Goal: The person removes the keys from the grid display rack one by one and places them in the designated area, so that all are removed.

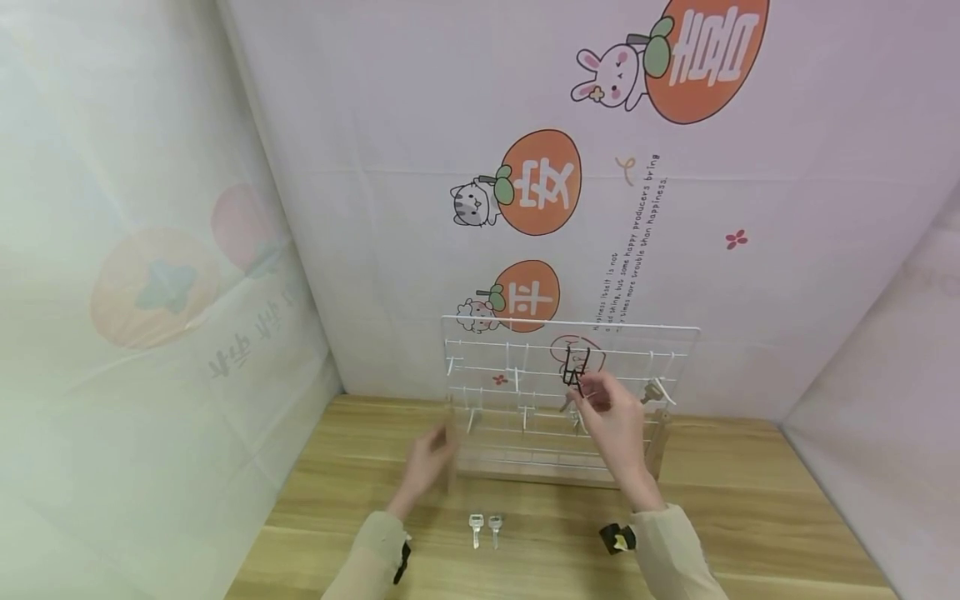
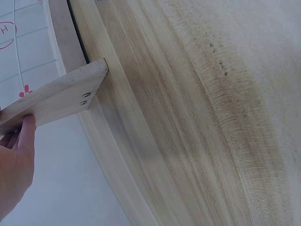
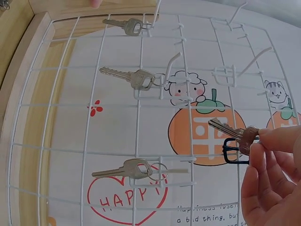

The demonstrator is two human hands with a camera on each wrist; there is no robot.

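Observation:
A white wire rack (image 1: 570, 323) stands upright in a wooden base at the back of the table. At its left side, my left hand (image 1: 431, 458) grips the wooden side board (image 2: 56, 96), thumb on its near face; the other fingers are partly hidden. My right hand (image 1: 611, 417) pinches a silver key (image 3: 235, 132) by its ring end, in front of the rack. Close by the fingertips is a black hook (image 3: 227, 151) on the wires; whether the ring is around it I cannot tell. Further keys, such as one (image 3: 141, 80) in the right wrist view, hang from white hooks.
Two loose keys, one (image 1: 476, 527) left and one (image 1: 495, 527) right, lie on the wooden table before the rack. A small black and yellow object (image 1: 618, 538) lies near the right sleeve. Another key (image 1: 652, 390) hangs at the rack's right. Printed cloth walls surround the table.

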